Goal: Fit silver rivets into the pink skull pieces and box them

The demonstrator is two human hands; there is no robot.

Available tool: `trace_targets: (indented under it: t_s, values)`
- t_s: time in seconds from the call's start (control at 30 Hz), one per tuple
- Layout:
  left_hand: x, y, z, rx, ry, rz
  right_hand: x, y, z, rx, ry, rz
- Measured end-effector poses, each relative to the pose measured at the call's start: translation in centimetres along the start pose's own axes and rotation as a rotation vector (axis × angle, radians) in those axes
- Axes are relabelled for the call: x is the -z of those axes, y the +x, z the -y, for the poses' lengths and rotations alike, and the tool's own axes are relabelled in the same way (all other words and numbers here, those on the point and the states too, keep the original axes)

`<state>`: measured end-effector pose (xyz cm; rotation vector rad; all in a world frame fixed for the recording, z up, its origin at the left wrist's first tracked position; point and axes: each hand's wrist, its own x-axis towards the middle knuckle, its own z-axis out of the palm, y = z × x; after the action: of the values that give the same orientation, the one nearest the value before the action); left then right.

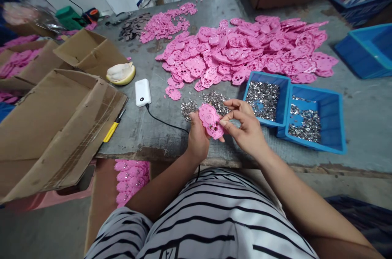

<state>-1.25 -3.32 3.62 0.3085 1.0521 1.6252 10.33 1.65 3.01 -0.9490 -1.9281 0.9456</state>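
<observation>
My left hand (197, 140) is closed on a flat pink plastic piece (208, 115) with a scalloped outline, holding it tilted above the table's front edge. Small dark holes and bits of metal show near its lower end. The fingertips of my right hand (247, 130) pinch together at the piece's right side; whatever is between them is too small to make out. Just behind the hands lie two little heaps of shiny metal parts (189, 108). To the right, two blue bins (336, 122) hold more such metal parts.
A large pile of pink plastic pieces (245, 47) covers the table's middle. A white power bank (143, 92) with a black cable, a yellow-handled screwdriver (111, 131) and a fruit rind (122, 77) lie left, beside cardboard boxes (55, 128). Another blue bin (367, 53) stands right.
</observation>
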Motion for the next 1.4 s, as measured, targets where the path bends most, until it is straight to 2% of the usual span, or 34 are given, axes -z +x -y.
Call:
trace_targets:
  t_s: [0.1,0.23,0.4,0.7,0.9,1.03,1.1,1.17,1.2,1.27,1.33,1.4]
  values:
    - [-0.2,0.1,-0.2,0.016,0.011,-0.046,0.6,0.3,0.3,0.075,-0.094,0.099]
    - [-0.5,0.0,-0.4,0.024,0.038,-0.028,1.1,0.7,0.6,0.116,-0.167,0.205]
    - [-0.5,-0.1,-0.4,0.064,0.069,-0.013,1.1,0.9,0.5,0.131,-0.185,0.252]
    - [-0.2,0.0,0.0,0.086,0.09,0.036,1.2,1.1,0.3,0.071,-0.158,0.295]
    - [-0.1,0.0,-0.1,0.077,0.088,0.134,0.8,0.6,0.5,0.082,-0.119,0.245]
    - [0.2,-0.1,-0.3,0.094,0.093,0.206,1.6,1.7,-0.6,0.012,-0.009,0.109]
    - [0.3,-0.2,-0.4,0.081,0.111,0.227,2.7,3.1,-2.1,-0.085,-0.112,-0.019]
    - [0.4,-0.4,-0.5,0.066,0.134,0.237,4.1,4.7,-3.8,-0.242,-0.379,-0.095]
    - [0.5,-0.5,-0.5,0.059,0.15,0.238,4.8,5.4,-4.7,-0.328,-0.549,-0.047]
    - [0.5,-0.7,-0.6,0.052,0.196,0.231,5.8,6.5,-6.0,-0.472,-0.817,0.127]
    - [0.5,-0.9,-0.7,0.054,0.248,0.217,6.2,7.0,-6.6,-0.534,-0.948,0.318]
    - [0.5,-0.9,-0.7,0.064,0.281,0.198,6.2,7.2,-6.5,-0.54,-1.002,0.44]
